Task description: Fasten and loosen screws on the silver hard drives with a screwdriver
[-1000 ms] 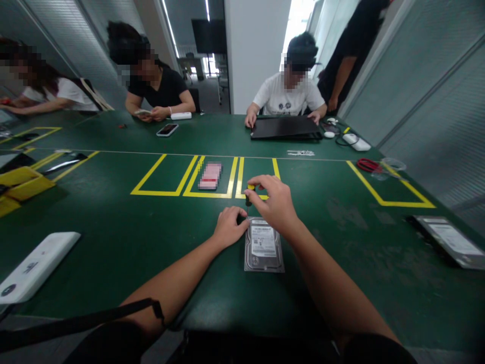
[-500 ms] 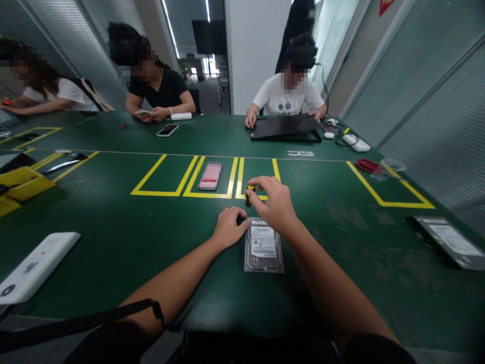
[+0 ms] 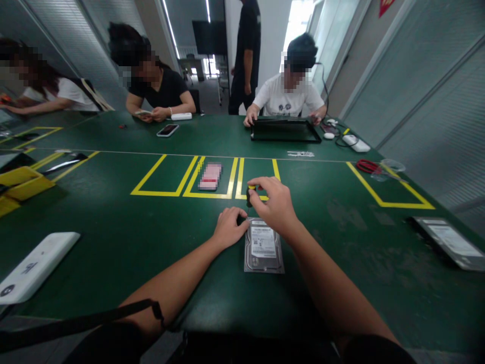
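A hard drive with a white label lies flat on the green table in front of me. My right hand pinches a small screwdriver with a black and yellow handle. The screwdriver stands nearly upright, its thin shaft pointing down at the drive's far left corner. Where the tip meets the drive is too small to make out. Beside that corner, my left hand grips the drive's edge, its thumb by the screwdriver tip and its fingers bent.
A second drive lies at right, a white device at left. Yellow bins stand far left. Beyond taped outlines are a pink item and a phone. A co-worker opposite handles a black panel.
My hands stay in place, with the screwdriver at the same corner. Across the table, the co-worker's black panel has tilted. A person in black has moved left behind them.
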`<state>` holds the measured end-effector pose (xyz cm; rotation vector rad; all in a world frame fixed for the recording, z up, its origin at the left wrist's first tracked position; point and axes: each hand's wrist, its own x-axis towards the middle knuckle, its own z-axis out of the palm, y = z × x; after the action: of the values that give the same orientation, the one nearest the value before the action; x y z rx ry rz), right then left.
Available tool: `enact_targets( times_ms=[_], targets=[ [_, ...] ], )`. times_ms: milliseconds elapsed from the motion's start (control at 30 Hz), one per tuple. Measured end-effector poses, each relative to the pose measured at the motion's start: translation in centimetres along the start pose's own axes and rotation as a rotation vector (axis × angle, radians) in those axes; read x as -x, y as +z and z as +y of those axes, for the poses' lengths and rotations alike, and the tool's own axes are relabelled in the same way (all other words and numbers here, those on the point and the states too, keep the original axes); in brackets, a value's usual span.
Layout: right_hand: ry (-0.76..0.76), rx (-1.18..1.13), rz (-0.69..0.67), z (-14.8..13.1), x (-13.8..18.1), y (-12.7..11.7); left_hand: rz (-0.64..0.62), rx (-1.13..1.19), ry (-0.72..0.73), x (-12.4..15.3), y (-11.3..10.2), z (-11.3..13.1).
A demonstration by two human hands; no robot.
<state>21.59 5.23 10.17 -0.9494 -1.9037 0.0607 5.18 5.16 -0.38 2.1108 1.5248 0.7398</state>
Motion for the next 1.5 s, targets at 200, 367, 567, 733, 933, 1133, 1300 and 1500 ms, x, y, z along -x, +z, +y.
enact_targets(
  times_ms=[200,367,567,733,933,1133,1300,1500],
  targets=[
    [0.046,-0.018,-0.046,-0.28,-0.11,-0.15,-0.008,-0.01,-0.001,-0.01,-0.13,0.16],
    [0.029,0.007,-0.021,-0.02,-0.03,-0.05,-0.003,0.002,0.002,0.04,-0.17,0.19],
    [0.035,-0.013,-0.044,-0.11,0.0,-0.15,0.0,-0.005,0.006,0.01,-0.14,0.2],
    [0.027,0.008,-0.038,-0.03,-0.1,-0.2,-0.008,-0.013,0.007,-0.05,-0.11,0.1],
    [0.041,-0.006,-0.033,0.28,0.01,-0.21,-0.006,-0.006,0.0,-0.02,-0.14,0.21],
    [0.059,-0.017,-0.07,0.08,-0.08,-0.23,-0.001,-0.001,0.002,-0.03,-0.15,0.25],
    [0.018,0.008,-0.067,0.02,-0.16,-0.28,-0.006,-0.006,0.002,-0.09,-0.07,0.02],
    [0.024,-0.009,-0.06,-0.09,-0.09,-0.38,-0.003,-0.007,0.011,-0.09,-0.11,-0.03]
  ],
)
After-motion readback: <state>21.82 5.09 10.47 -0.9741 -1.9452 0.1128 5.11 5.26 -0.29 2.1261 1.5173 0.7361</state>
